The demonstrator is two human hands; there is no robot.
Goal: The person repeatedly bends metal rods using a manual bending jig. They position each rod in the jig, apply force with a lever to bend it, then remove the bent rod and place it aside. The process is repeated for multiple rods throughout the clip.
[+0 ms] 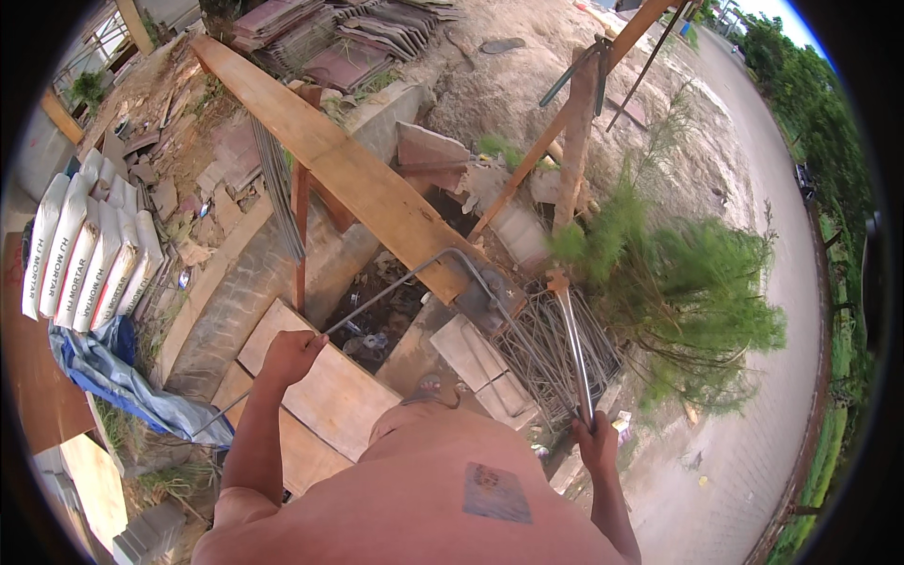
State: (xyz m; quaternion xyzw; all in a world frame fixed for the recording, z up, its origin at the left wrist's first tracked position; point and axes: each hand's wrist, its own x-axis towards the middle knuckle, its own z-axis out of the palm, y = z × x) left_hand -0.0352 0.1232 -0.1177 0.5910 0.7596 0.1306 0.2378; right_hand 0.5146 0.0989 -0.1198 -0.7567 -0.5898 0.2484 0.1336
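My left hand (294, 356) is closed around a thin steel rod (388, 288). The rod runs from the lower left up past the end of a long wooden plank (330, 151). There it bends sharply and slants down to the right. In my right hand (596, 444) is the lower end of a long silver wrench (575, 350), its brownish head pointing away from me. A flat metal plate (492, 299) sits at the plank's near end, under the bent rod. Beside the wrench lies a pile of bent steel rod pieces (556, 325).
White bags (94, 245) are stacked at the left above a blue tarp (141, 377). Tiles (320, 377) lie before me, next to a pit with rubble (377, 311). A leafy green bush (678, 301) and wooden posts (571, 151) stand at the right. A road (763, 395) runs beyond.
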